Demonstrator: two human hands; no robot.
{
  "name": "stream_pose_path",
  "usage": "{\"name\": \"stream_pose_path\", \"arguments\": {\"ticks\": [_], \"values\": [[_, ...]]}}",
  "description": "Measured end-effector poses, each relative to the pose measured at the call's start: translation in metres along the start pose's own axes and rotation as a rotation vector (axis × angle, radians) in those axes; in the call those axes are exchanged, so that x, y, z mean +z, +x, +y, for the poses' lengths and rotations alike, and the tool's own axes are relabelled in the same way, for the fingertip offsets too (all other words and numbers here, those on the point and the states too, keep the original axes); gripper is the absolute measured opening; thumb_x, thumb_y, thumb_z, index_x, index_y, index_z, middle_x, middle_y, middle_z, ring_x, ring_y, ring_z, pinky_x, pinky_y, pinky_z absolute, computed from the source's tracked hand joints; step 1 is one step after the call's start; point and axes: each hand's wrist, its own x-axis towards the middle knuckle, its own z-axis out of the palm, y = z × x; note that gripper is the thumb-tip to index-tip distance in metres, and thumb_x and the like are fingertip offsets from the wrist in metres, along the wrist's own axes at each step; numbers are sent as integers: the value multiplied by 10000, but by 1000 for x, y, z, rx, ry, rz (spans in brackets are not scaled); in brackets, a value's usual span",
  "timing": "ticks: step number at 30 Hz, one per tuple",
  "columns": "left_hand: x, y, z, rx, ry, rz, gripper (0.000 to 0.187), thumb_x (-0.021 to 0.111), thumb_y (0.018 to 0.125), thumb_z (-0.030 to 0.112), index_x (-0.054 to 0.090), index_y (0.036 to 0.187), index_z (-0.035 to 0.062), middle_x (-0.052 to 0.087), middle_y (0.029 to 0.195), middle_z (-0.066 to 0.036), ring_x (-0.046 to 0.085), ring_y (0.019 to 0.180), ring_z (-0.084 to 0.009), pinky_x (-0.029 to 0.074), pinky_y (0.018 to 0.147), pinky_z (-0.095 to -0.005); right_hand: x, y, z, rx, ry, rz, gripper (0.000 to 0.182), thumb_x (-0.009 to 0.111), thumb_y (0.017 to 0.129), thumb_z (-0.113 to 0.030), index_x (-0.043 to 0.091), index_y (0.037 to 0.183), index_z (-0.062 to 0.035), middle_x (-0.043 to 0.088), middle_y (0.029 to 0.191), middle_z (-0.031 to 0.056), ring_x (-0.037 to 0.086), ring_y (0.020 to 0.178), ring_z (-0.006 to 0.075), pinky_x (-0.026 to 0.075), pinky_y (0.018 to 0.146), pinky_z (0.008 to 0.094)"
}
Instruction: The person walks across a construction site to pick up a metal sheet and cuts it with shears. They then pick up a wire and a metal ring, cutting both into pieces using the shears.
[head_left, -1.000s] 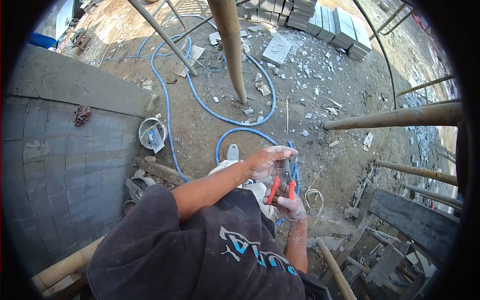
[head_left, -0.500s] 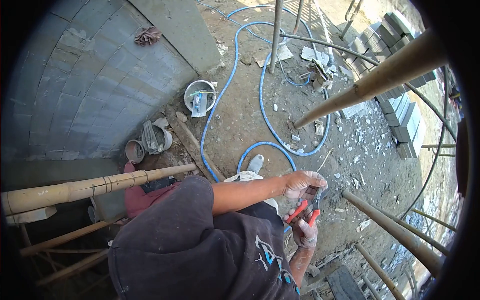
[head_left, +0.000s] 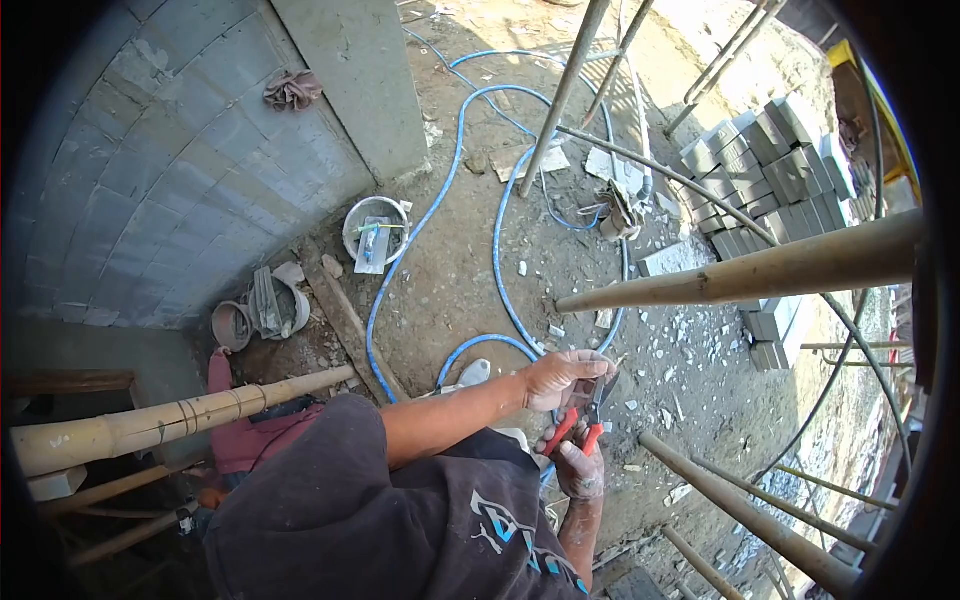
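My right hand is closed around the red handles of a pair of pliers, whose dark jaws point up toward my left hand. My left hand is bent over beside the jaws, its fingers pressed together around something small that I cannot make out. Both hands are close together in front of the dark shirt, above the dirt ground, and look dusty with pale powder.
Bamboo poles cross the right side, and another pole lies at left. A blue hose loops over the ground. A bucket holds a trowel. Grey blocks are stacked beyond. Another person's reddish clothing shows lower left.
The view has shifted, so my hands and the pliers appear farther left in the picture. My right hand still grips the handles, and my left hand stays by the jaws.
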Motion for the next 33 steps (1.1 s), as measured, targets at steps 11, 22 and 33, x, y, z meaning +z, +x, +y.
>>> {"name": "stream_pose_path", "arguments": {"ticks": [11,22,33], "values": [[-7,-2,22,22,-24,-41,205,673,911,230,603,1075,129,636,970,33,613,898,-95,497,819,-322,7,20,-5,19,-29,-53,548,720,789,-167,471,1243,10,620,1034,114,634,928,269,497,867,413],[22,25,17,73,78,-81,217,662,915,221,598,1094,117,624,1001,22,604,934,-110,505,831,-347,-32,15,-49,80,-15,-182,589,717,777,-187,456,1258,30,593,1137,156,613,1048,321,472,943,457],[31,24,-3,246,54,41,249,624,937,236,586,1152,117,649,1041,10,629,965,-134,479,874,-393,-60,33,-84,193,-266,-311,573,751,755,-168,489,1218,44,643,1034,156,650,940,276,500,888,408]]}}
